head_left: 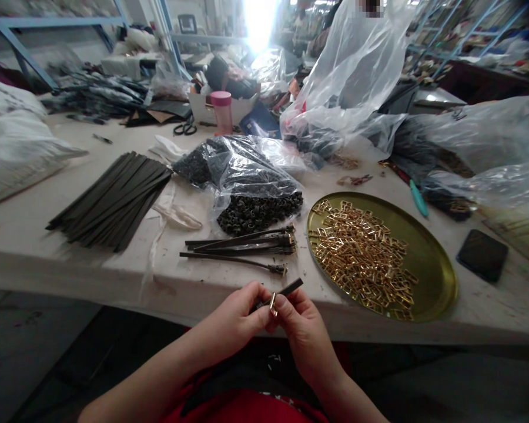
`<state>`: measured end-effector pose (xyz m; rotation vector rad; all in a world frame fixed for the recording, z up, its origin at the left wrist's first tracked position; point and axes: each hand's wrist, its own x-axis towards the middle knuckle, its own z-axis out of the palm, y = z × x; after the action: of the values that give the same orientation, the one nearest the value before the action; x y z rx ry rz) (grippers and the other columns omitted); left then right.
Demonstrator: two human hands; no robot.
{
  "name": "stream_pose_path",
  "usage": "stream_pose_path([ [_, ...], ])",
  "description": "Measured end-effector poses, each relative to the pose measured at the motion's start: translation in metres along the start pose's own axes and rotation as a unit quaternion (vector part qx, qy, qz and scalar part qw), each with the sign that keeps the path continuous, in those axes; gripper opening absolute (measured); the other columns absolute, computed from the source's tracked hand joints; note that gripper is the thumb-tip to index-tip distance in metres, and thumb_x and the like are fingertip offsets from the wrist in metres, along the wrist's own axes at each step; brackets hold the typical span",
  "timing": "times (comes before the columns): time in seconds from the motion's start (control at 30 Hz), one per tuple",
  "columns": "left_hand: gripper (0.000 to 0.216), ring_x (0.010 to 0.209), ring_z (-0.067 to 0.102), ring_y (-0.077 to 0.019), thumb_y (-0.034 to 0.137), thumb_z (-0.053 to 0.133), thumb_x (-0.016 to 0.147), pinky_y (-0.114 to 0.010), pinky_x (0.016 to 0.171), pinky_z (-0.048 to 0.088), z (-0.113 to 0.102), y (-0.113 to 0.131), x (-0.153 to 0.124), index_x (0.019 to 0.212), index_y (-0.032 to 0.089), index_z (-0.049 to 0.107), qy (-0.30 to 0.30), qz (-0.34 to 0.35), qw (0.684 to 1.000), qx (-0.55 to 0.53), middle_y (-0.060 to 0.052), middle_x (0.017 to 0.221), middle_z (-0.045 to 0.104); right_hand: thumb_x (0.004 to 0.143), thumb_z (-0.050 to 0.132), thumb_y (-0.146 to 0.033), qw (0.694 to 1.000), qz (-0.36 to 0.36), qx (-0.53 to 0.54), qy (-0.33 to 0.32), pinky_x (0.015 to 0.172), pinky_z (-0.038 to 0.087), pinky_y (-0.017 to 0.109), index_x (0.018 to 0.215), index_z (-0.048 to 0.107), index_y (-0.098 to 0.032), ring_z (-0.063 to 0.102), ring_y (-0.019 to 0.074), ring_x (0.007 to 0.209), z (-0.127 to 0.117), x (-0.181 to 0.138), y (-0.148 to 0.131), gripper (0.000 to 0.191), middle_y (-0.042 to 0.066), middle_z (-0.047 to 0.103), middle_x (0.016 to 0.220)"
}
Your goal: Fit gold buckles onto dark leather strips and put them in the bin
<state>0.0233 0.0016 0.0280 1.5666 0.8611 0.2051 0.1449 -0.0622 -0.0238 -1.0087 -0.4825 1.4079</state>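
My left hand (240, 314) and my right hand (302, 320) meet just below the table's front edge, both pinched on a dark strap (290, 287) with a small gold buckle (273, 304) on it. The strap's free end sticks out up and to the right. On the table just beyond lie a few finished straps (242, 244) with buckles at their right ends. A round gold tray (432, 258) to the right holds several loose gold buckles (361, 255).
A stack of dark straps (114, 200) lies at the left. Clear bags of small dark loops (255, 208) sit in the middle. A black phone (482, 254) and teal tool (418, 198) lie to the right. Scissors (185, 127), a pink cup (223, 111) and big plastic bags stand behind.
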Motion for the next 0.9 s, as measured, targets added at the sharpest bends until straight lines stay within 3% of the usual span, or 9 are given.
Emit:
stream_pose_path([
  [0.13, 0.013, 0.07, 0.05, -0.0123, 0.026, 0.045, 0.083, -0.024, 0.069, 0.038, 0.001, 0.001, 0.0, 0.075, 0.016, 0.047, 0.01, -0.009, 1.0, -0.008, 0.001, 0.071, 0.055, 0.078, 0.058, -0.034, 0.998, -0.029, -0.06, 0.015, 0.059, 0.04, 0.023, 0.078, 0.053, -0.017, 0.049, 0.0096, 0.057, 0.002, -0.001, 0.0, 0.017, -0.003, 0.055, 0.063],
  [0.23, 0.014, 0.065, 0.048, -0.0114, 0.027, 0.046, 0.081, -0.023, 0.064, 0.037, 0.003, 0.0, 0.0, 0.072, 0.017, 0.045, 0.025, -0.024, 0.999, -0.025, 0.002, 0.066, 0.054, 0.077, 0.059, -0.032, 0.981, -0.1, -0.155, 0.056, 0.06, 0.042, 0.024, 0.077, 0.053, -0.019, 0.052, 0.0117, 0.062, -0.002, -0.002, 0.0, 0.014, -0.002, 0.056, 0.067],
  [0.33, 0.016, 0.058, 0.045, -0.0096, 0.029, 0.046, 0.081, -0.021, 0.06, 0.035, 0.005, -0.002, -0.002, 0.07, 0.017, 0.043, 0.027, -0.056, 0.996, -0.059, 0.005, 0.06, 0.051, 0.077, 0.058, -0.022, 0.92, -0.258, -0.287, 0.065, 0.064, 0.043, 0.026, 0.078, 0.055, -0.021, 0.054, 0.0142, 0.068, -0.009, -0.008, -0.002, 0.004, 0.0, 0.057, 0.072],
  [0.43, 0.015, 0.058, 0.045, -0.0093, 0.028, 0.047, 0.079, -0.021, 0.06, 0.035, 0.006, -0.003, -0.006, 0.07, 0.017, 0.044, 0.029, -0.068, 0.994, -0.075, 0.005, 0.06, 0.052, 0.08, 0.049, -0.016, 0.859, -0.356, -0.367, -0.023, 0.071, 0.044, 0.029, 0.091, 0.06, -0.022, 0.056, 0.0172, 0.08, -0.016, -0.016, -0.008, 0.016, 0.004, 0.059, 0.085],
  [0.53, 0.015, 0.056, 0.045, -0.0093, 0.029, 0.048, 0.078, -0.021, 0.059, 0.034, 0.008, -0.002, -0.012, 0.069, 0.017, 0.044, 0.04, -0.079, 0.994, -0.068, 0.005, 0.057, 0.052, 0.084, 0.044, -0.018, 0.876, -0.32, -0.352, -0.076, 0.069, 0.044, 0.028, 0.092, 0.062, -0.023, 0.056, 0.0165, 0.079, -0.018, -0.021, -0.015, 0.02, 0.004, 0.058, 0.085],
  [0.63, 0.016, 0.052, 0.044, -0.009, 0.03, 0.049, 0.076, -0.021, 0.054, 0.033, 0.01, -0.001, -0.018, 0.069, 0.017, 0.044, 0.047, -0.094, 0.992, -0.066, 0.006, 0.055, 0.051, 0.083, 0.05, -0.025, 0.916, -0.238, -0.307, -0.098, 0.066, 0.045, 0.026, 0.091, 0.063, -0.023, 0.055, 0.0152, 0.077, -0.015, -0.022, -0.02, 0.015, 0.003, 0.056, 0.081],
  [0.7, 0.015, 0.051, 0.043, -0.0087, 0.03, 0.049, 0.075, -0.02, 0.052, 0.032, 0.013, -0.003, -0.021, 0.069, 0.017, 0.044, 0.052, -0.094, 0.992, -0.069, 0.006, 0.054, 0.05, 0.082, 0.053, -0.029, 0.923, -0.207, -0.302, -0.118, 0.066, 0.045, 0.026, 0.091, 0.064, -0.024, 0.054, 0.0152, 0.077, -0.014, -0.022, -0.021, 0.016, 0.003, 0.054, 0.082],
  [0.8, 0.014, 0.049, 0.043, -0.0083, 0.029, 0.049, 0.074, -0.02, 0.05, 0.031, 0.017, -0.007, -0.025, 0.069, 0.017, 0.044, 0.067, -0.089, 0.991, -0.075, 0.006, 0.053, 0.049, 0.08, 0.055, -0.03, 0.907, -0.221, -0.332, -0.133, 0.067, 0.045, 0.026, 0.09, 0.065, -0.025, 0.053, 0.0151, 0.077, -0.014, -0.023, -0.021, 0.015, 0.003, 0.052, 0.082],
  [0.9, 0.013, 0.049, 0.042, -0.0084, 0.028, 0.048, 0.073, -0.019, 0.049, 0.031, 0.022, -0.008, -0.029, 0.068, 0.017, 0.044, 0.076, -0.087, 0.991, -0.07, 0.007, 0.052, 0.047, 0.077, 0.059, -0.028, 0.874, -0.278, -0.373, -0.142, 0.067, 0.046, 0.026, 0.091, 0.064, -0.027, 0.053, 0.0149, 0.075, -0.016, -0.025, -0.021, 0.015, 0.002, 0.052, 0.081],
])
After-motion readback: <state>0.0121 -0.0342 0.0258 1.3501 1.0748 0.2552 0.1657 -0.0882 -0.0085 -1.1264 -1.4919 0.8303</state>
